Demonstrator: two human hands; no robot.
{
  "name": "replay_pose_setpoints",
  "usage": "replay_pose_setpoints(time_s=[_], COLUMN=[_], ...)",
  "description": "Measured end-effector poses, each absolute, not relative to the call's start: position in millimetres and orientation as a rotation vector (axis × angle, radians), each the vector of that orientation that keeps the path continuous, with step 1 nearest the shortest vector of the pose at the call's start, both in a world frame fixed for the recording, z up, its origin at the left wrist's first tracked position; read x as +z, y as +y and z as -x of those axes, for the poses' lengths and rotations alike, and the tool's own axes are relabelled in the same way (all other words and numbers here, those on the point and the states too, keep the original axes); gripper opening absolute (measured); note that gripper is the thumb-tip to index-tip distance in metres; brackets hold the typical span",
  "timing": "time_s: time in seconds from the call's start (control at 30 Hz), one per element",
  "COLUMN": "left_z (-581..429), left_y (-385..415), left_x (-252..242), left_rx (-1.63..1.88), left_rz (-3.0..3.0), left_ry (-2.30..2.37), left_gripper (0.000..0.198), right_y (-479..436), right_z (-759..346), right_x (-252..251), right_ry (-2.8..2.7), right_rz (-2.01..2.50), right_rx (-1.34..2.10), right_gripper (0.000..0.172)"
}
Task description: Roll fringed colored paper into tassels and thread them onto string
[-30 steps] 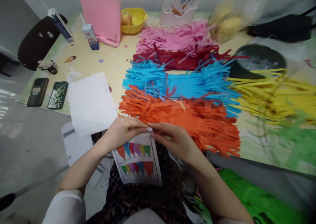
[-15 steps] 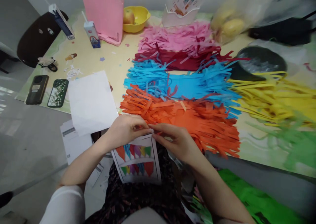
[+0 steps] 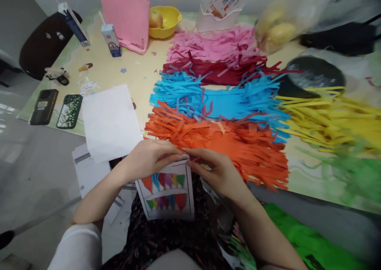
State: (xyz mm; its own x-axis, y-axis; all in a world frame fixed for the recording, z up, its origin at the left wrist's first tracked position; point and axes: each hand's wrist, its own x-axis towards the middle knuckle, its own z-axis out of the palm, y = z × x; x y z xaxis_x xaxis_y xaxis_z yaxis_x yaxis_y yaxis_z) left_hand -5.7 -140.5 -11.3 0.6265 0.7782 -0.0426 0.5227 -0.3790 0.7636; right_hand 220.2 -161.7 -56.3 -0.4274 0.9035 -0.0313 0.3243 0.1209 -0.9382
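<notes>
A white card (image 3: pixel 166 212) printed with two rows of coloured pennants hangs over my lap in front of the table. My left hand (image 3: pixel 157 156) is closed on its top edge, fingers pinched together near the upper right corner. From the other side, my right hand (image 3: pixel 212 167) pinches that same corner between thumb and fingers. The fingertips of both hands almost meet there, and they hide part of the top edge. Just beyond my hands lies fringed orange paper (image 3: pixel 226 139). Blank white paper (image 3: pixel 111 123) sits to the left, partly over the table edge.
Behind the orange fringe lie blue (image 3: pixel 226 103), dark red (image 3: pixel 220 72) and pink fringes (image 3: pixel 211 44). Yellow strips (image 3: pixel 333 115) spread out at right. Two phones (image 3: pixel 70 111), a drink carton (image 3: pixel 111 40) and a yellow bowl (image 3: pixel 163 32) with an apple stand farther left.
Both hands have shifted very slightly to the right along the card's top edge, still pinching its corner. The card has barely moved, and the table things look the same.
</notes>
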Motion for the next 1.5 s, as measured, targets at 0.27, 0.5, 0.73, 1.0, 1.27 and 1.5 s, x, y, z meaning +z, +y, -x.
replay_pose_setpoints(time_s=[0.27,0.5,0.73,1.0,1.27,1.5], left_z=[22,41,53,122,148,135], left_y=[-167,-182,-214,-261,-220,-184], left_x=[-19,-30,-11,25,-32,-73], left_rx=[0.429,0.731,0.94,0.745,0.285,0.169], left_rz=[-2.265,-2.113,-2.119,-2.292,-2.176,-2.09], left_ry=[1.152,1.2,1.199,1.287,1.217,1.157], left_gripper=[0.029,0.021,0.02,0.021,0.02,0.016], right_y=[-164,-156,-161,-180,-133,-116], right_z=[-215,-208,-177,-132,-80,-29], right_x=[-58,-54,-31,-15,-83,-117], right_ry=[-1.794,-1.817,-2.042,-2.166,-2.196,-2.427], right_rz=[1.14,1.039,0.651,0.348,0.963,0.969], right_rx=[1.22,1.181,1.011,0.971,0.914,0.713], right_gripper=[0.017,0.007,0.021,0.023,0.017,0.028])
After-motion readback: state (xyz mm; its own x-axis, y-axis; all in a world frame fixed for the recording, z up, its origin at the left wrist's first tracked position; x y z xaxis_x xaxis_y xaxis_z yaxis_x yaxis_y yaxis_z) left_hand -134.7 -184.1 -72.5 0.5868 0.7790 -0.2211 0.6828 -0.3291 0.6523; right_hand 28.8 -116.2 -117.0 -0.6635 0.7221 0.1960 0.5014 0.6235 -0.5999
